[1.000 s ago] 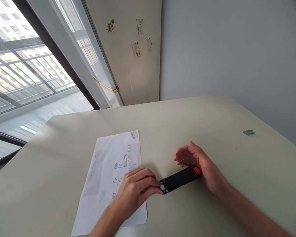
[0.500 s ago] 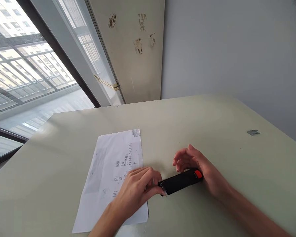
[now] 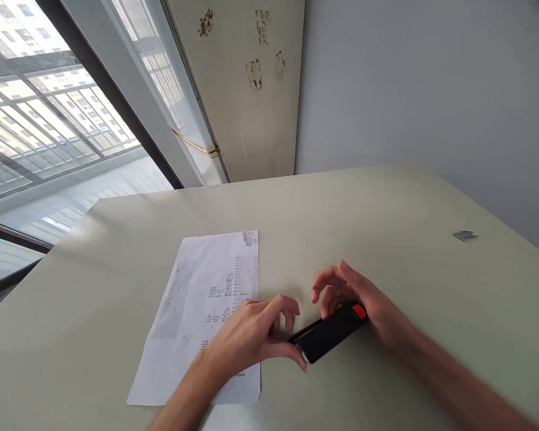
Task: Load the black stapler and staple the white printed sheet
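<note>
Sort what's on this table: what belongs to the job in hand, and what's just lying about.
In the job:
black tool with a red tab, between the left hand and right hand
printed paper, probably, partly hidden by left hand

Lying about, apparently:
grey scrap, right side of the table

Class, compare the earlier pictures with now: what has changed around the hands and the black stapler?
The left hand has opened from its pinch, fingers lifted off the black stapler, thumb still by its left end. That end has swung toward the person. The right hand stays at the red-marked end; the paper still lies beneath the left hand.
</note>
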`<state>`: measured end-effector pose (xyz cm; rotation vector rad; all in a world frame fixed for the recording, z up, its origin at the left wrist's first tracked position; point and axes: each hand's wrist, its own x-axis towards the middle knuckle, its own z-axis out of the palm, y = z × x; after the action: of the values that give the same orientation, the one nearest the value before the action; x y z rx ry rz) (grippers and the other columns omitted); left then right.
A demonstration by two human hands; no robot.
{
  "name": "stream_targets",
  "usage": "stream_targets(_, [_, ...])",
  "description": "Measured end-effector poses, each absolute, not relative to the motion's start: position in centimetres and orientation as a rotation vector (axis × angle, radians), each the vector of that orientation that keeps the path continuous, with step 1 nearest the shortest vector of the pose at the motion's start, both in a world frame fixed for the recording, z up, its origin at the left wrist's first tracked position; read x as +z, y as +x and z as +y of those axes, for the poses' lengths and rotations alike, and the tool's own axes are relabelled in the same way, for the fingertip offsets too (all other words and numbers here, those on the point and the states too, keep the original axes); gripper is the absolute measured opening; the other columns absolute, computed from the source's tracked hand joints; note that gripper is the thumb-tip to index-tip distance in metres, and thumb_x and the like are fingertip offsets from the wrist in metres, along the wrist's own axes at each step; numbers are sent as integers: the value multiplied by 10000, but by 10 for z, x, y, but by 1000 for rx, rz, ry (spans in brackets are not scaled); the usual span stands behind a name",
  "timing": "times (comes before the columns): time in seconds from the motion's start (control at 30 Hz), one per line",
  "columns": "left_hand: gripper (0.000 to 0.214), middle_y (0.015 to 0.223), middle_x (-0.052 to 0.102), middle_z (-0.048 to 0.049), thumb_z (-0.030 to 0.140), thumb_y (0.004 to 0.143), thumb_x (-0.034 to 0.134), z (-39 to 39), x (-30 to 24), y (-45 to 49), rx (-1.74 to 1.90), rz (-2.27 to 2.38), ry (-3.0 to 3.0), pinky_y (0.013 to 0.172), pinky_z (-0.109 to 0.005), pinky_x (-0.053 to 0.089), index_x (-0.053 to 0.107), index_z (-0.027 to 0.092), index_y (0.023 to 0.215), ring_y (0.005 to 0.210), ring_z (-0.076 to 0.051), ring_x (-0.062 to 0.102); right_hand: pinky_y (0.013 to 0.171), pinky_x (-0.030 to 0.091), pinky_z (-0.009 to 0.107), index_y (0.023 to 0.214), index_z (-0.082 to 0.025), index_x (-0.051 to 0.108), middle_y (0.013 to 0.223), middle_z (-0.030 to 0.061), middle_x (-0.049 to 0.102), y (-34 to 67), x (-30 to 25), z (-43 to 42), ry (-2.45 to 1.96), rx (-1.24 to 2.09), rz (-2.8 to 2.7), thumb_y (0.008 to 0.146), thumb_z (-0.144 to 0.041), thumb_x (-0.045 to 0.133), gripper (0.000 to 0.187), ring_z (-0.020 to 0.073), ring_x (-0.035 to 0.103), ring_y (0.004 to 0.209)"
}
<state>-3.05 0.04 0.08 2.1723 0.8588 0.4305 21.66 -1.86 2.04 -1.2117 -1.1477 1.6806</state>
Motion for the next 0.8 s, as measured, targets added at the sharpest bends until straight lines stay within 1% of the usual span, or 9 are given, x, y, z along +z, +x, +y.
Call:
stream_targets(0.07, [551,692,548,110,661,779,791,-1,0,-30,423,831,2195,504,-211,349,548,242,1042,493,-62,380,719,502,326,904,-238,697,929,32,727,216,20,-19,-1191,1694,-1174,954,-839,352,696,183,654,702])
stream_targets(0.23, [556,627,488,125,709,812,724,-4,-5,-29,482,820,2242,522,-214,364,550,234,1042,478,-64,386,743,507,330,907,-244,698,929,28,723,216,20,-20,-1196,1683,-1187,960,-833,346,688,186,663,716])
stream_targets(0.33, [559,634,502,117,726,817,708,-3,-6,-29,491,820,2243,515,-213,358,561,233,1036,472,-63,395,751,512,335,904,-250,701,921,31,724,216,19,-21,-1195,1691,-1183,947,-845,353,691,198,668,731])
stream_targets(0.6, [480,665,549,101,685,913,637,-2,-5,-28,521,770,2277,515,-212,365,546,228,1028,471,-60,392,838,534,368,911,-244,712,947,57,737,215,16,-22,-1160,1697,-1130,938,-851,366,699,239,702,842])
stream_targets(0.8, [473,681,581,88,671,899,671,-4,-9,-30,546,765,2332,531,-218,383,564,226,1020,474,-60,435,847,537,355,923,-250,707,943,47,736,216,17,-22,-1133,1707,-1140,969,-818,352,670,227,705,849])
